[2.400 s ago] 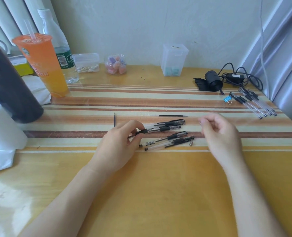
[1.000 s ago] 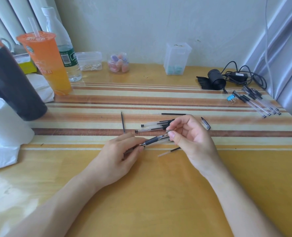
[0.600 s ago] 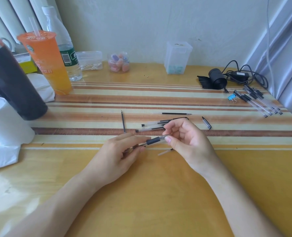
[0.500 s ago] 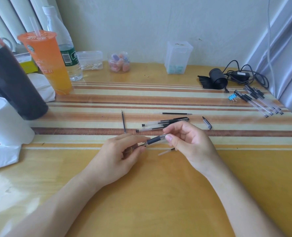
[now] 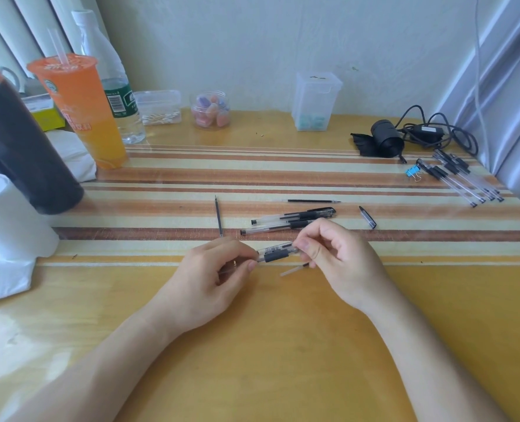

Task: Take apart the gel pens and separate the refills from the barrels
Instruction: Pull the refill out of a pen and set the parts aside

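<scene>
Since 2.4 s ago: the right hand [image 5: 341, 263] has come in to the pen the left hand [image 5: 210, 281] was working alone, and a black pen cap [image 5: 367, 217] now lies loose on the stripes to the right. Hands barely shifted over the last half second.

Far left: white paper roll [image 5: 5, 214], tall dark cylinder [image 5: 24, 147], orange drink cup with straw [image 5: 82, 111], and a clear plastic water bottle [image 5: 112, 86] behind it. Along the wall: clear box of cotton swabs [image 5: 159, 108] and a small jar of pastel pieces [image 5: 211, 110].

Centre-left: a thin black refill [image 5: 219, 216] lies pointing away from the person, apart from the rest.

Left hand: thumb and forefinger pinch the tip end of the clear gel pen with black rubber grip [image 5: 275, 253], with the other fingers curled under. The pen is nearly level, low over the yellow wooden surface [image 5: 283, 345] at the near edge of the stripes.

Right hand: thumb and forefinger pinch the barrel just right of the grip, with the remaining fingers loosely curled. A thin pale rod [image 5: 292, 270] shows beneath them; cannot tell what it is.

Behind the hands: two more clear gel pens [image 5: 289, 219] lie side by side, with a second black refill [image 5: 313, 201] crosswise beyond them.

Right: tall clear lidded box [image 5: 316, 100], black strap roll [image 5: 385, 138], blue binder clip [image 5: 412, 172], and a row of clear-and-black pens [image 5: 462, 181].
</scene>
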